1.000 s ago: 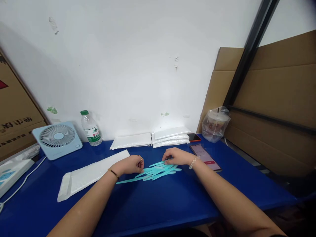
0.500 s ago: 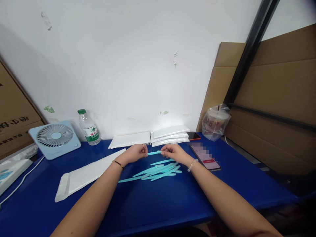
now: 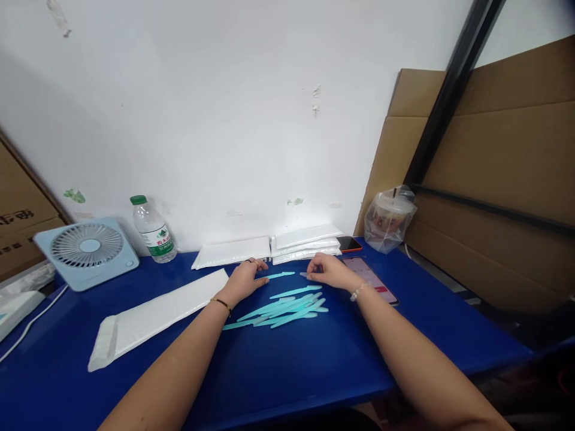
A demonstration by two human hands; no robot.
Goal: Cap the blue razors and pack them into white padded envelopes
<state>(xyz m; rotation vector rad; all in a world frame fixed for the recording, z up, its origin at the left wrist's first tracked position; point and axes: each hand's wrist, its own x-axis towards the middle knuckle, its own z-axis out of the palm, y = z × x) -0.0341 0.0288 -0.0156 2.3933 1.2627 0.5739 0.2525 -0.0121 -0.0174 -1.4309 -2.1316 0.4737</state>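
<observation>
My left hand (image 3: 248, 276) rests low over the blue table, thumb and fingers apart, with the handle end of a thin turquoise stick (image 3: 282, 275) under or beside its thumb. My right hand (image 3: 324, 270) pinches a small translucent cap (image 3: 304, 274), a short gap to the right of that stick's tip. Nearer to me another turquoise stick (image 3: 294, 293) lies alone. Below it is a loose pile of several turquoise sticks (image 3: 287, 310), some with translucent caps.
White padded envelopes (image 3: 308, 242) are stacked by the wall, with another (image 3: 157, 317) lying at left. A fan (image 3: 90, 248) and a bottle (image 3: 155, 233) stand at back left. A phone (image 3: 375, 281) and a bagged drink cup (image 3: 390, 218) are at right.
The cap has come off the stick's tip, and my right hand has moved right with it. The fingers of my left hand have spread. The view has shifted slightly.
</observation>
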